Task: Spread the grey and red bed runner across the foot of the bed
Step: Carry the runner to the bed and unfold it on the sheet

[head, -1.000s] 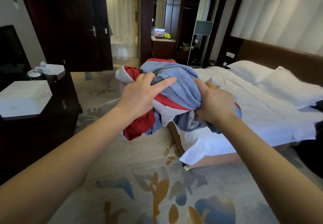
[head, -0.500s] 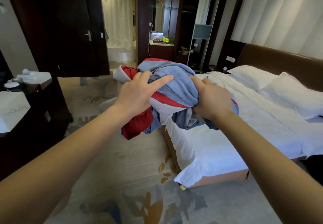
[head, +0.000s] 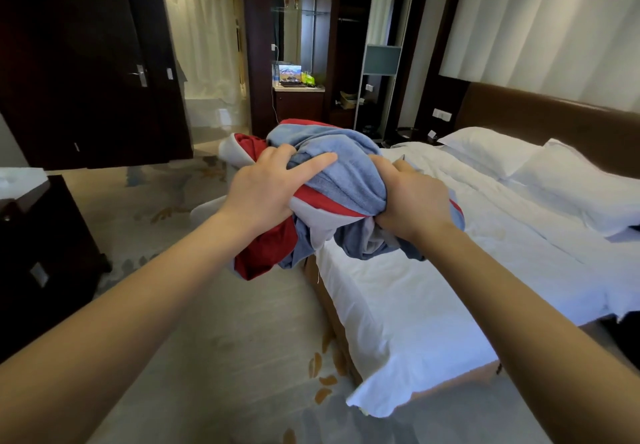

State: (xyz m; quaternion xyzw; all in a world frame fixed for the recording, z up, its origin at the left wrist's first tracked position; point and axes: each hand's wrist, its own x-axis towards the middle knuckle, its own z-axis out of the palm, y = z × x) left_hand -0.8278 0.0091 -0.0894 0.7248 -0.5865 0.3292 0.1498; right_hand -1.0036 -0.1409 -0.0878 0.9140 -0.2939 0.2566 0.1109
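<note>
The grey and red bed runner point(head: 346, 173) is a crumpled bundle held up in the air in front of me, over the near left side of the bed. My left hand point(head: 266, 187) grips its left side, fingers spread over the grey cloth and red band. The bundle's right side is clutched in my right hand point(head: 408, 198), whose fingers are hidden in the folds. A red end hangs down below my left hand. The bed point(head: 433, 291) with its white sheet stretches from the lower middle to the right.
Two white pillows point(head: 491, 149) lie against the brown headboard point(head: 540, 114) at the right. A dark cabinet point(head: 41, 256) stands at the left edge. Patterned carpet point(head: 242, 339) covers the floor between cabinet and bed. A dark door point(head: 86, 63) and a curtained doorway are behind.
The bed's foot corner has slid down and nearer in view, and the cabinet has shifted left. Both hands keep the same grip on the bundled runner.
</note>
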